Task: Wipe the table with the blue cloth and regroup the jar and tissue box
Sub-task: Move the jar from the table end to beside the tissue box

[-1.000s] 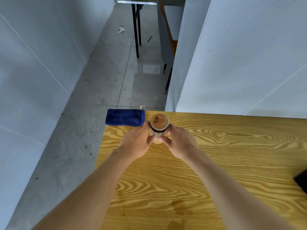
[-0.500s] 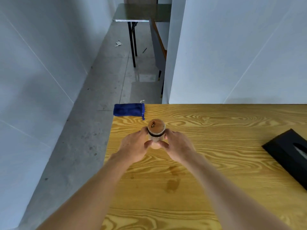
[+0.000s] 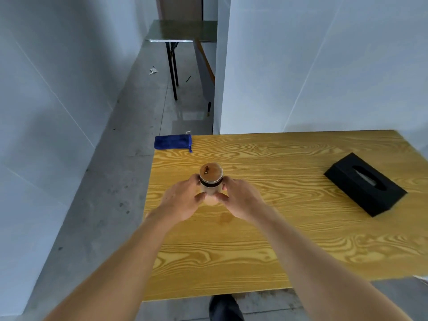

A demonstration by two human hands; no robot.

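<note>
Jar (image 3: 211,181) upright between hands, left hand (image 3: 183,200) and right hand (image 3: 240,200) gripping its sides. Blue cloth (image 3: 172,141) beyond left hand at worktop (image 3: 278,239) corner; tissue box (image 3: 364,184) well right.

The wooden table (image 3: 266,239) carries three things. The jar (image 3: 211,181) stands upright toward its left side; the folded blue cloth (image 3: 172,142) lies beyond the jar at the far left corner, overhanging the edge. The black tissue box (image 3: 364,184) sits well right of the jar.
</note>
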